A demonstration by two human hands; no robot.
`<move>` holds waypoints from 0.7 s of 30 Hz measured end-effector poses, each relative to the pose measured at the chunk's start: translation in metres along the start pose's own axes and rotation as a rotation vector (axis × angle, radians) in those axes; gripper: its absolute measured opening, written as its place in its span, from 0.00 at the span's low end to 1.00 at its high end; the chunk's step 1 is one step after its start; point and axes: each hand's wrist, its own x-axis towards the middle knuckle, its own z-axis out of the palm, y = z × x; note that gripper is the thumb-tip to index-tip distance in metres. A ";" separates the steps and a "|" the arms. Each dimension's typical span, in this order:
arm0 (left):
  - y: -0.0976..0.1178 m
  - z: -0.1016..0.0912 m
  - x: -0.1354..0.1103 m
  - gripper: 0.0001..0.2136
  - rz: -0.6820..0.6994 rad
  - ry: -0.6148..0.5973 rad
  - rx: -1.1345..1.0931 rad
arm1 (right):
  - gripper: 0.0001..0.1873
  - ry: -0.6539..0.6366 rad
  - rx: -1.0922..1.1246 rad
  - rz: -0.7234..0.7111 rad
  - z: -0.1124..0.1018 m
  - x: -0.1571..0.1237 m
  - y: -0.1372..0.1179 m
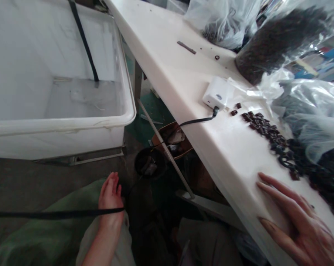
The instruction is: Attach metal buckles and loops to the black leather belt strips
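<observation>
My left hand (111, 193) is low in the view, over my lap, with its fingers stretched out. A black strap (58, 213) runs in from the left edge and crosses that wrist; I see nothing gripped in the fingers. On the right, my right hand (297, 218) lies on the white table (183, 79) with thumb and fingers spread. Beside its fingertips is a heap of small dark brown plastic pieces (266, 127), looking like buckles or clips, which runs off toward the right edge. The right hand holds nothing that I can see.
A big white bin (108, 127) stands left, another black strap (84, 40) hanging into it. On the table sit a white power adapter (217, 92) with a black cable (196, 121), plastic bags (225, 22) and a dark wrapped roll (278, 44). A dark bucket (149, 162) is below.
</observation>
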 end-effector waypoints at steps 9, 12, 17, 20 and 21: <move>0.003 0.001 -0.003 0.25 -0.014 0.053 0.054 | 0.30 0.028 -0.008 -0.012 -0.001 0.002 -0.003; 0.004 -0.003 0.002 0.20 -0.060 0.043 0.079 | 0.29 0.036 -0.010 -0.032 -0.005 0.001 -0.006; 0.002 -0.013 0.016 0.12 -0.090 -0.039 0.189 | 0.31 0.026 0.052 -0.012 -0.007 -0.002 -0.008; 0.003 -0.019 0.014 0.12 -0.076 -0.148 0.230 | 0.31 0.022 0.138 0.031 -0.008 -0.005 -0.011; 0.005 -0.021 0.009 0.12 -0.081 -0.220 0.236 | 0.31 0.024 0.167 0.042 -0.008 -0.005 -0.012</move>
